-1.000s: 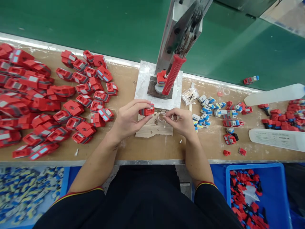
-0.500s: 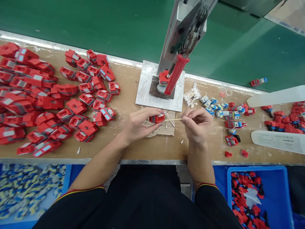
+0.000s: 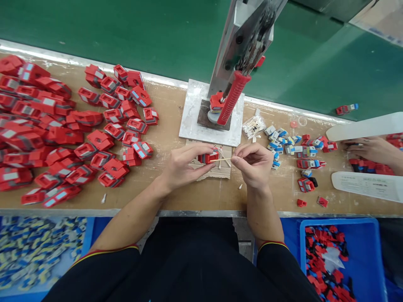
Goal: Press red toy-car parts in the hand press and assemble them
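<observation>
My left hand (image 3: pixel 185 164) pinches a red and grey toy part (image 3: pixel 208 157) between thumb and fingers, over a piece of cardboard (image 3: pixel 217 172). Between the thumb and fingertips of my right hand (image 3: pixel 254 162) is a thin wooden stick (image 3: pixel 223 159); its far end meets the right side of the red part. Just behind my hands stands a hand press with a red handle (image 3: pixel 234 98) on a metal plate (image 3: pixel 192 113). Another red part (image 3: pixel 216 101) sits under the press.
Many red parts (image 3: pixel 64 135) cover the bench's left. Cotton swabs (image 3: pixel 253 126) and small blue-white parts (image 3: pixel 278 140) lie right of the press. Blue bins (image 3: pixel 367 251) stand below the bench. Another person's hand (image 3: pixel 374 150) reaches between white plastic dividers (image 3: pixel 367 185) at right.
My right hand has moved left with the stick, whose end now reaches the red part. Another person's hand has appeared at the far right. A red piece now shows on the green surface behind the press.
</observation>
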{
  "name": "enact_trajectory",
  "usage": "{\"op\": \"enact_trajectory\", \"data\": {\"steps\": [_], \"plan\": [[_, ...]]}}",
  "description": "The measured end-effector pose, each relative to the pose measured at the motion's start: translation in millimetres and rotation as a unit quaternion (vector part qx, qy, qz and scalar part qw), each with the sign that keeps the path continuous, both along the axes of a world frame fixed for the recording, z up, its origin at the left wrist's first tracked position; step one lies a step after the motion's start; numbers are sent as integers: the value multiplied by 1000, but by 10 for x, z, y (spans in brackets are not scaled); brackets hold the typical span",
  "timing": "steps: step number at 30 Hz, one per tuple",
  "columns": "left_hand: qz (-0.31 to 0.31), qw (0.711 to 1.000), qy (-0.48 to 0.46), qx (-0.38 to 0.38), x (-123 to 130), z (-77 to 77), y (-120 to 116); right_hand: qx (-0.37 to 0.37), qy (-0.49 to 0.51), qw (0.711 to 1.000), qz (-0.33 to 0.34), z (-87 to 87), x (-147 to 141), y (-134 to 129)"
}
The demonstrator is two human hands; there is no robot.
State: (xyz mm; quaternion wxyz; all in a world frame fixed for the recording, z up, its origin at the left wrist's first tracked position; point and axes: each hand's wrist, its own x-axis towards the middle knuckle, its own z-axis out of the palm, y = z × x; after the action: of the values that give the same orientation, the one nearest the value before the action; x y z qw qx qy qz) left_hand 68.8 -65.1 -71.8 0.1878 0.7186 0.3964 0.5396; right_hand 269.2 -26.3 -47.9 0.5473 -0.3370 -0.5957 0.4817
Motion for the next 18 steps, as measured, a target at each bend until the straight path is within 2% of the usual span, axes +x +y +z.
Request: {"op": "enact_trajectory", "data": {"steps": [18], "plan": [[8, 1000, -10, 5, -39, 11, 14, 11, -59, 998, -16, 30, 41, 30]]}}
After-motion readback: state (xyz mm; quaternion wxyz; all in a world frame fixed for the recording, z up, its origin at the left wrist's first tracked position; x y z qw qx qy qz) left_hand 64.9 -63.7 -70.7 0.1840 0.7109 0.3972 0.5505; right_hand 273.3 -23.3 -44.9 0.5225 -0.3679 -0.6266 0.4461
